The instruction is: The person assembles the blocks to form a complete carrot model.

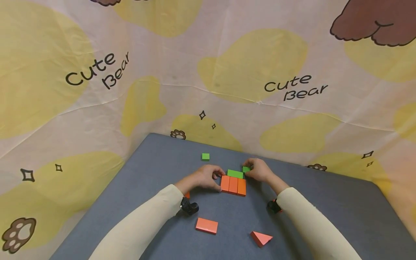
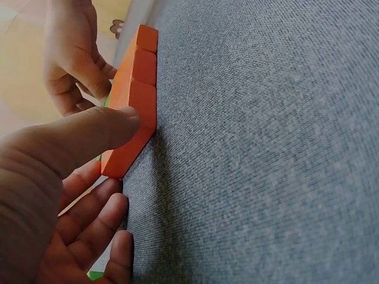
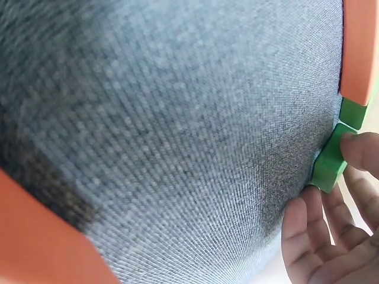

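Three orange rectangular blocks (image 1: 233,185) lie side by side on the grey table, their long sides together. Along their far ends runs a longer green block (image 1: 235,174). My left hand (image 1: 208,176) holds the leftmost orange block (image 2: 131,127), thumb at its near end and index finger towards its far end; the other fingers are loosely bent. Between thumb and fingers, my right hand (image 1: 259,170) pinches a small green block (image 3: 333,160). That block sits at the right end of the longer green block, slightly angled to it, almost or just touching.
Behind the group lies another small green block (image 1: 206,157). Nearer me are a salmon rectangular block (image 1: 207,225) and a salmon triangular block (image 1: 261,238). Orange pieces show partly beneath the left wrist (image 1: 187,194) and right wrist. A printed cloth (image 1: 227,108) hangs behind the table.
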### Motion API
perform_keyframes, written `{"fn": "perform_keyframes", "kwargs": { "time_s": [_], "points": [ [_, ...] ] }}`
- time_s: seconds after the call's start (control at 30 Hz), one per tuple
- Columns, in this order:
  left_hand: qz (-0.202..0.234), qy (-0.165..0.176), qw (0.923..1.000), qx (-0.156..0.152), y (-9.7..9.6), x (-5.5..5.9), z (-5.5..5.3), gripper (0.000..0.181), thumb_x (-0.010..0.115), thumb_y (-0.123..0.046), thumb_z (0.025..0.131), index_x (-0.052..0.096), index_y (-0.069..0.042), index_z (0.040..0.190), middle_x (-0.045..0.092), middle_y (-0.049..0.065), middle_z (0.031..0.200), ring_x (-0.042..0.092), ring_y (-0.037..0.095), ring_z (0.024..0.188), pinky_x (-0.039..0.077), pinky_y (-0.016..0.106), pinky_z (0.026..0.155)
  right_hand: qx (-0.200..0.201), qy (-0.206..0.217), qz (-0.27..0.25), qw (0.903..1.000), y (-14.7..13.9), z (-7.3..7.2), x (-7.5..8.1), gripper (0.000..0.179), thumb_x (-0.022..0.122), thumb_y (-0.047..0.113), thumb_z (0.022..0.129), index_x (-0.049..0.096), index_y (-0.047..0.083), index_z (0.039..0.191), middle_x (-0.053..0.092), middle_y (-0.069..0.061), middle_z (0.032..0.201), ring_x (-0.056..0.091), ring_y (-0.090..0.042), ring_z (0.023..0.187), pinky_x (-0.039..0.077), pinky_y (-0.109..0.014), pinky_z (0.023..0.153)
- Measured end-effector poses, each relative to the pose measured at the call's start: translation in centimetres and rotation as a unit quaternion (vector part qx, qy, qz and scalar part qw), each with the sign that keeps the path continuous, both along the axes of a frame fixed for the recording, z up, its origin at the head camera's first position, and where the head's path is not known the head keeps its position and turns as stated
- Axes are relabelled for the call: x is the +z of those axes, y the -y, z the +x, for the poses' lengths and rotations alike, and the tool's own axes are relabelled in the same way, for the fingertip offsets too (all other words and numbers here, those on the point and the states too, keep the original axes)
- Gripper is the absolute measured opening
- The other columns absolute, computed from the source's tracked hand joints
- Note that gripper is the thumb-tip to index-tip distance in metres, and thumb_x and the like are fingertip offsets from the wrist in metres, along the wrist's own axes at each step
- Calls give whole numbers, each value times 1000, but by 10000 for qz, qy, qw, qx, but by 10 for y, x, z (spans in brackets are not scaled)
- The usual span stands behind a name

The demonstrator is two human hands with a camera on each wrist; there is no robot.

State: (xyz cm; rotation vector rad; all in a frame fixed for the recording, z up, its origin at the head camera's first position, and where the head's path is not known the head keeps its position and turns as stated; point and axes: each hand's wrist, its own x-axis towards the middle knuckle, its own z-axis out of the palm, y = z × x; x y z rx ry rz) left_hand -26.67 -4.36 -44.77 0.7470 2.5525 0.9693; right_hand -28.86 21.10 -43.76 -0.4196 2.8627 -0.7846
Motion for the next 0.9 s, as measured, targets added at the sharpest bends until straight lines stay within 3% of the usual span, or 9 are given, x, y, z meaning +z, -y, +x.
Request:
{"fn": "perform_keyframes", "kwargs": {
  "time_s": [0.7,0.9],
  "points": [
    [94,74,9999,98,2,-2,3,51,86,-19,70,65,-16,116,64,-2,110,56,9,93,48,28,83,-27,23,74,10000,4,4,1,33,70,7,80,67,2,112,66,-16,109,60,-29,98,50,-45,82],
    [336,256,9991,-6,4,-1,0,51,84,-18,72,63,-14,119,63,1,114,57,12,97,49,29,85,73,90,18,9999,-2,8,12,39,70,9,81,63,3,120,63,-20,116,62,-33,102,52,-44,80]
  ]
}}
